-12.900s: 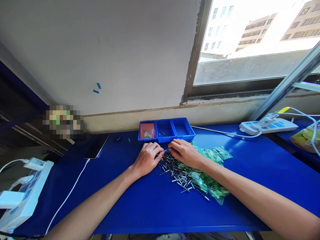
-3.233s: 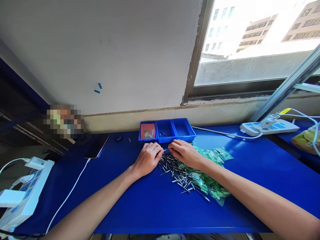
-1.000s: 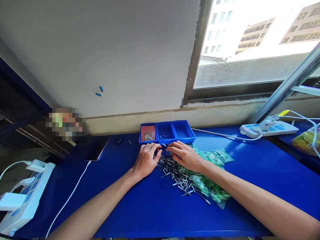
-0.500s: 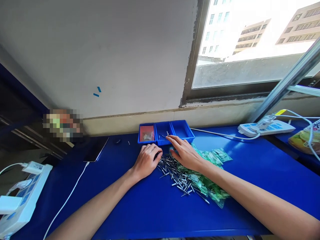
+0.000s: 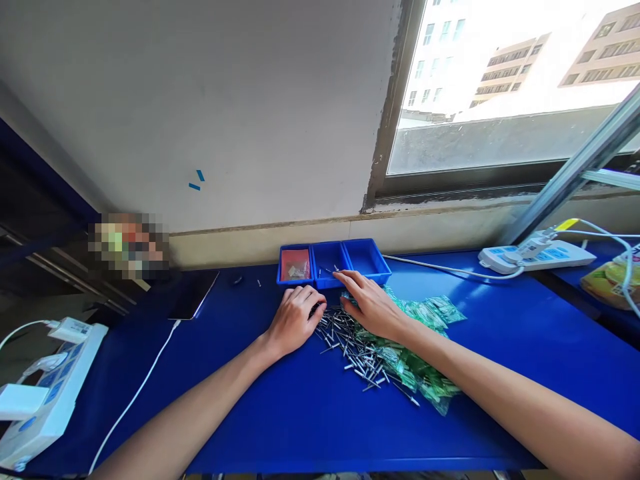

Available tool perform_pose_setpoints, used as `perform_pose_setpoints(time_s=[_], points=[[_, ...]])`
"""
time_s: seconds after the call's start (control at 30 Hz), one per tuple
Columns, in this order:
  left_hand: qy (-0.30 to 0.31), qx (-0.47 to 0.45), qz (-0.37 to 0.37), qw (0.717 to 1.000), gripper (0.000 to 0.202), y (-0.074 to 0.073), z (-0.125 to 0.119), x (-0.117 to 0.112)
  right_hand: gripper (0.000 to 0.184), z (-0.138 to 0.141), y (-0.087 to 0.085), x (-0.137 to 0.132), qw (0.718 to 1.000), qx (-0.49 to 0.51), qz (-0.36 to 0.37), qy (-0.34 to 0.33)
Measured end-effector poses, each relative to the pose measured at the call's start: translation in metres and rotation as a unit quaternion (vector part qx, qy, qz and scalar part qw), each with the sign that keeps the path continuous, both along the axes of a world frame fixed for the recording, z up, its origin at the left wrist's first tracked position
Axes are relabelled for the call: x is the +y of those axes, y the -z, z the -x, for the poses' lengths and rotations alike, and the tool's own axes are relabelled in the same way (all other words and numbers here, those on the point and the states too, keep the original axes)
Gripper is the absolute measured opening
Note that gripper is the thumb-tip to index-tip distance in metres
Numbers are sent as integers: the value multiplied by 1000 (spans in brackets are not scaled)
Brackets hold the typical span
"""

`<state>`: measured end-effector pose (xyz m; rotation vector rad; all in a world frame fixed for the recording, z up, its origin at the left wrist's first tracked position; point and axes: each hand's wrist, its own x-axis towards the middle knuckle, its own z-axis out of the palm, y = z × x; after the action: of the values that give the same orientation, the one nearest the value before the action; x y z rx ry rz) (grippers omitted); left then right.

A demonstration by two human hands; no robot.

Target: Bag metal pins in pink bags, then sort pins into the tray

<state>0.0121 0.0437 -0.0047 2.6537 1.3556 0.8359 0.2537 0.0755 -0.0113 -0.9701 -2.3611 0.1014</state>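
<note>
A heap of pop rivets [image 5: 367, 367], silver with dark pins, lies loose on the blue table. At its left edge my left hand [image 5: 297, 317] rests with curled fingers; dark rivet pins show between thumb and forefinger, partly hidden. My right hand [image 5: 373, 303] reaches over the heap, its fingers stretched out and the thumb apart. Its fingertips are at the front of the middle compartment of a blue three-part tray [image 5: 367, 241], where a few rivets show by them. In the left compartment is a reddish packet [image 5: 295, 263]. Green-tinted clear bags [image 5: 425, 317] lie under and beside my right forearm.
A phone [image 5: 194, 297] on a white cable lies at the left. Power strips [image 5: 50, 393] stand at the near left and back right. A small black object [image 5: 237, 280] lies behind. A wall and a window [image 5: 480, 147] bound the back; a metal post [image 5: 575, 167] rises right.
The rivet at my right fingertips has dropped slightly away from them into the middle compartment. My hands stay almost in place; the view has shifted a little.
</note>
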Motion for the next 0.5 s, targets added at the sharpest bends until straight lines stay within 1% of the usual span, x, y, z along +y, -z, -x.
perform_pose_setpoints(time_s=[0.3, 0.5], points=[[9, 6, 8, 1000, 14, 1, 1, 0, 57, 0, 2, 1, 1000, 3, 3, -3], [8, 7, 11, 1000, 15, 1, 2, 0, 52, 0, -2, -2, 1000, 20, 2, -10]])
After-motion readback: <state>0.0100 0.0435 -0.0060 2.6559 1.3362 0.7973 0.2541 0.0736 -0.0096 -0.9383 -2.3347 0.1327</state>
